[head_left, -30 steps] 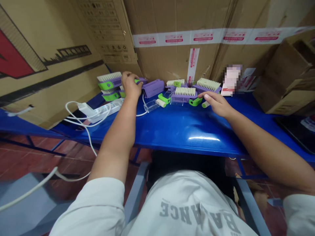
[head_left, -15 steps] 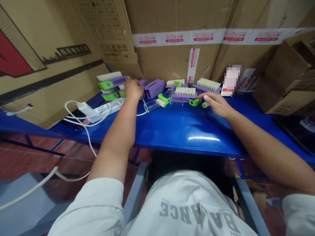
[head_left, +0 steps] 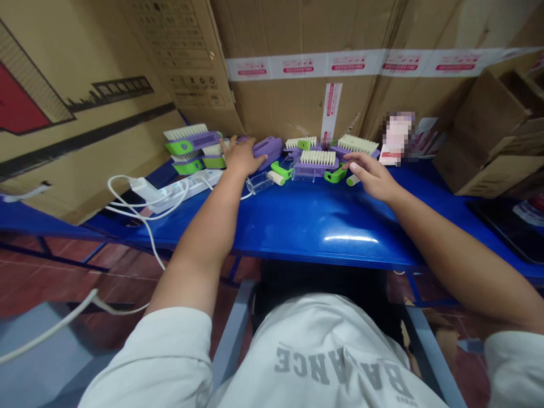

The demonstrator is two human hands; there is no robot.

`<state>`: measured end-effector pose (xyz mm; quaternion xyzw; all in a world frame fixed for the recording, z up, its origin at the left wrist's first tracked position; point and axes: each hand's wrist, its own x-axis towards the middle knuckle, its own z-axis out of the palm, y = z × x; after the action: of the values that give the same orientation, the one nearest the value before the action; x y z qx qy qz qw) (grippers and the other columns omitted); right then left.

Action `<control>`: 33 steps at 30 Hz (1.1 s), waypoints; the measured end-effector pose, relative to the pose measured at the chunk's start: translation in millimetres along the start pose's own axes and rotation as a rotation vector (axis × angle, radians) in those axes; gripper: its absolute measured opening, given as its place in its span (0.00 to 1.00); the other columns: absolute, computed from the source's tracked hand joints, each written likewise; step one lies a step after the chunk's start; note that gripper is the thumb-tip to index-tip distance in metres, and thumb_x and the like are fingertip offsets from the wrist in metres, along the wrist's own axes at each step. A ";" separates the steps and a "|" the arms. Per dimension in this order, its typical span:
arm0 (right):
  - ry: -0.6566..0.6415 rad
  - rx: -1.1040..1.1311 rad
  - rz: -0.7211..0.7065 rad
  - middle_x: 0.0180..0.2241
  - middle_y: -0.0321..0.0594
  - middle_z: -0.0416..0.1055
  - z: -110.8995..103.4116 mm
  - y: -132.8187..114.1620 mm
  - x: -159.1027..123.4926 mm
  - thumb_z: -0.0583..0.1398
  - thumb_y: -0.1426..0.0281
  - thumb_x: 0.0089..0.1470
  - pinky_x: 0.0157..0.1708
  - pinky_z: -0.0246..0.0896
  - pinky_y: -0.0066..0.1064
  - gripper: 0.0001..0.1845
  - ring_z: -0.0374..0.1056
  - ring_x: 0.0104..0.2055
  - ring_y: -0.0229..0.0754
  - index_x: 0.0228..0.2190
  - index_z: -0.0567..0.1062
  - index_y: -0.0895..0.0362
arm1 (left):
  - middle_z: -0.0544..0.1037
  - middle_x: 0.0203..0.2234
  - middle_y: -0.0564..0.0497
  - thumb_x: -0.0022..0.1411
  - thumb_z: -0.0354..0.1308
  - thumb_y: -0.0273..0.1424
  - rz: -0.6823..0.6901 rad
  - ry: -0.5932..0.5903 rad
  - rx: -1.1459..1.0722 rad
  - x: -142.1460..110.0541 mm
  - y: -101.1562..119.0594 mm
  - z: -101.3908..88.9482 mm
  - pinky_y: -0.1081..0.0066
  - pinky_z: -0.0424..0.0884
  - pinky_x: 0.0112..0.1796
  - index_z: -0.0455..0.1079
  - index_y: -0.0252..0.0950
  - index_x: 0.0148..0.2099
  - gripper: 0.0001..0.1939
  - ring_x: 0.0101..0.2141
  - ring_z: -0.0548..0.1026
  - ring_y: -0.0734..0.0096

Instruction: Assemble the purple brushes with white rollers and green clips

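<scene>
My left hand [head_left: 241,156] is open, fingers spread over the purple parts at the back of the blue table. Beside its thumb lies a purple slotted housing [head_left: 268,151]. To its left, purple-and-green brushes with cream bristles [head_left: 192,136] are stacked. My right hand [head_left: 370,174] hovers with loosely stretched fingers near a green curved handle piece [head_left: 335,174] and a cream roller with a green end [head_left: 352,180]. Between the hands sit a purple brush head [head_left: 318,160], a clear plastic piece [head_left: 260,182] and another green handle piece [head_left: 281,170] with a cream roller.
A white power strip [head_left: 182,190] with cables lies at the left on the blue table [head_left: 293,226]. Large cardboard boxes [head_left: 280,102] wall off the back and left. Smaller cartons [head_left: 488,136] stand at the right, above a black flat object [head_left: 505,226].
My left hand has spread its fingers and shifted slightly right, off the stacked brush it was gripping. My right hand has barely moved, its fingers a little more apart.
</scene>
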<state>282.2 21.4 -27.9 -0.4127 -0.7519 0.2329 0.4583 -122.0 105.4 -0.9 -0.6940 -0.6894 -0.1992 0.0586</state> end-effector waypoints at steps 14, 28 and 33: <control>-0.046 -0.081 -0.019 0.52 0.48 0.85 -2.1 9.8 0.4 0.64 0.27 0.61 0.48 0.81 0.53 0.45 0.80 0.46 0.56 0.62 0.77 0.48 | 0.81 0.70 0.34 0.71 0.61 0.43 0.033 0.024 -0.021 -4.3 8.7 0.2 0.33 0.31 0.83 0.77 0.40 0.74 0.33 0.79 0.65 0.35; -0.228 -0.522 -0.091 0.70 0.63 0.78 -3.2 11.4 2.3 0.67 0.47 0.64 0.75 0.65 0.72 0.39 0.74 0.73 0.75 0.67 0.80 0.57 | 0.79 0.73 0.40 0.70 0.61 0.40 0.031 0.166 -0.253 -6.2 14.7 -2.4 0.40 0.54 0.80 0.74 0.44 0.76 0.34 0.76 0.70 0.36; -0.358 -0.664 -0.009 0.79 0.63 0.69 2.7 7.0 -0.3 0.65 0.44 0.67 0.78 0.49 0.86 0.45 0.62 0.81 0.81 0.75 0.74 0.55 | 0.78 0.75 0.45 0.71 0.62 0.39 0.028 0.213 -0.287 -9.3 16.8 -6.7 0.40 0.57 0.79 0.73 0.47 0.76 0.33 0.77 0.67 0.37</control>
<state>282.7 25.1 -34.3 -0.4884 -0.8564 0.0431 0.1619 -106.5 93.6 5.1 -0.6797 -0.6341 -0.3670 0.0344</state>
